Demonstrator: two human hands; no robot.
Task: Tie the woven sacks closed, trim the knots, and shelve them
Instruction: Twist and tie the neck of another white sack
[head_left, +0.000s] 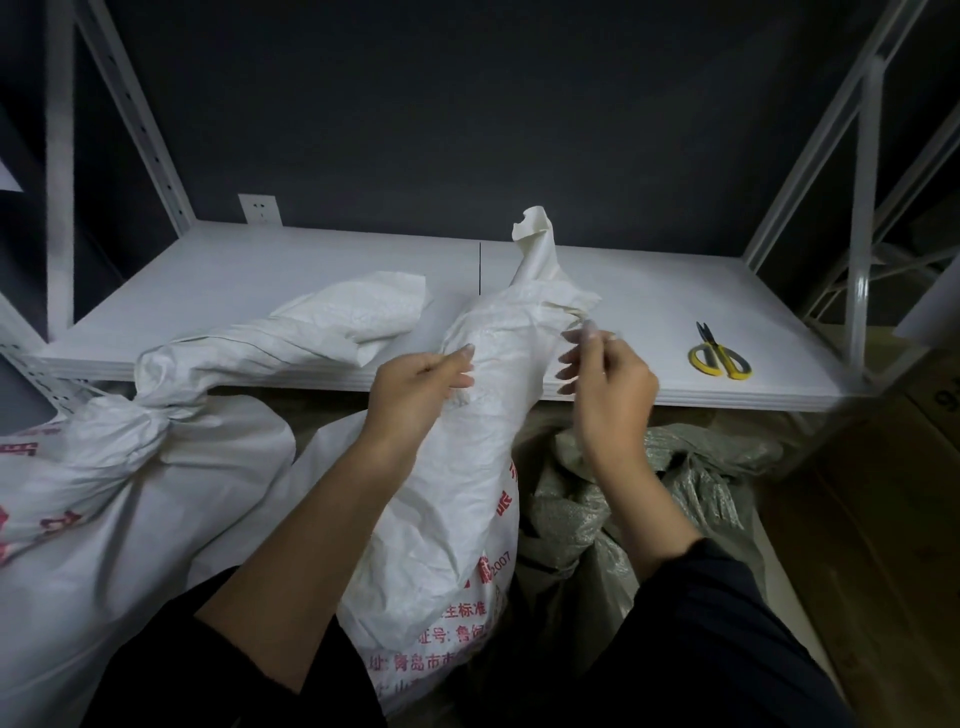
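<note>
Dark wall backs a white shelf board (260, 291), with yellow-handled scissors (719, 356) lying at three o'clock. At centre a white woven sack with red print (467, 467) leans on the shelf edge, neck twisted toward twelve. The left hand (421, 387) curls around that neck. The right hand (610, 387), half-curled, pinches beside the folds; blur hides what it holds.

The shelf (260, 270) has bare board at the back left, and more between the middle sack (467, 467) and the scissors (719, 356). The tied sack (291, 338) has its floppy top lying over the front left of the board. The middle sack stands tall against the front edge, and its twisted top sticks up over the board. The scissors lie near the right end. A gray sack (597, 509) fills the floor on the right, next to a cardboard box (883, 519). White posts (860, 208) stand at both ends.
</note>
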